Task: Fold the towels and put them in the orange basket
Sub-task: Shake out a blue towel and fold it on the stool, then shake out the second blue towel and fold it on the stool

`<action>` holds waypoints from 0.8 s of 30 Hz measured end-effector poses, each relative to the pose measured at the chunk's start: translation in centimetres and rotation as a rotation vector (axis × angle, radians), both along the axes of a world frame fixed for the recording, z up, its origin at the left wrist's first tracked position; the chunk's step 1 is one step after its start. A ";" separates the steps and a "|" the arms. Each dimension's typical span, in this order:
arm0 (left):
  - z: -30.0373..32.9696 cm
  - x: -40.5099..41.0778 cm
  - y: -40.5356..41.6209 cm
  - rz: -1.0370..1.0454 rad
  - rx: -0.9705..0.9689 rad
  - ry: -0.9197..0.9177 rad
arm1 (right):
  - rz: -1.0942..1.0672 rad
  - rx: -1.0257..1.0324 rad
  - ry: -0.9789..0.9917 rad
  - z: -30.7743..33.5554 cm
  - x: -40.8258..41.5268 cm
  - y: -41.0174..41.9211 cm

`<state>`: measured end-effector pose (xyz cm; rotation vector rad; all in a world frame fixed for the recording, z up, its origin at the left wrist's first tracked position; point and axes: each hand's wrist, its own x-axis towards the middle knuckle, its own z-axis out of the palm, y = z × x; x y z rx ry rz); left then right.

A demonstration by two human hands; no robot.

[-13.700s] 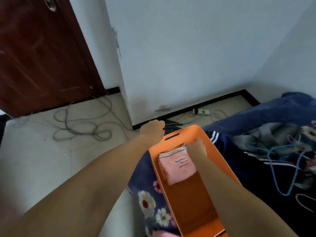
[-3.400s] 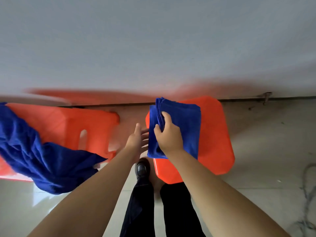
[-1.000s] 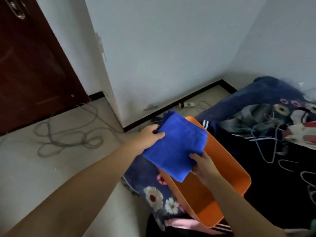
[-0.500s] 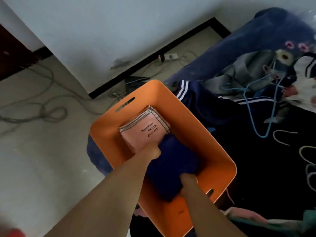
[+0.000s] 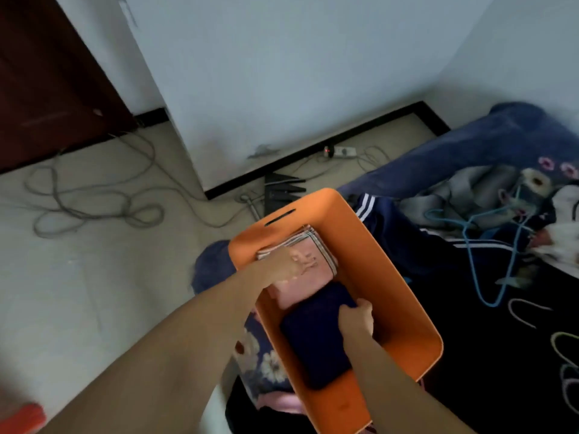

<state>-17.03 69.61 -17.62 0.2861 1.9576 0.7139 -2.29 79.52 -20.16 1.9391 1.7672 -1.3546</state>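
Now the blue towel [image 5: 313, 336] lies folded in the near half of the orange basket [image 5: 404, 296], its long axis running along the basket's length, toward me; my right hand [image 5: 357, 319] sits on its far right corner, so that is the nearer grip, fingers curled over the corner as if pinching or tucking it (how firmly, I cannot tell); my left hand [image 5: 283, 266] reaches over the left wall and rests on the pink towel [image 5: 305, 266] at the far end, blurred, so whether its fingers are spread or curled I cannot say. The blue towel's far edge butts against or slightly overlaps the pink one; both are soft, thick pads, the pink one with striped edging and a small printed mark; the basket is smooth, stiff plastic, rounded at the corners, with a slot handle in the far wall. It sits on a dark flowered blanket [image 5: 266, 364] on the bed; I judge the next move is to flatten both and let go.
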 end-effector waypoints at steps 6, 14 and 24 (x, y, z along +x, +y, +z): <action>10.5 -4.2 -7.9 0.234 0.150 0.381 | 0.521 0.384 0.257 11.0 -9.1 -3.9; 19.7 -0.6 -28.0 0.168 -0.293 1.073 | 1.381 0.998 0.447 21.5 -13.3 -19.7; 23.9 20.8 -55.4 0.581 -0.727 0.995 | 1.804 1.049 0.711 25.0 -1.2 -45.4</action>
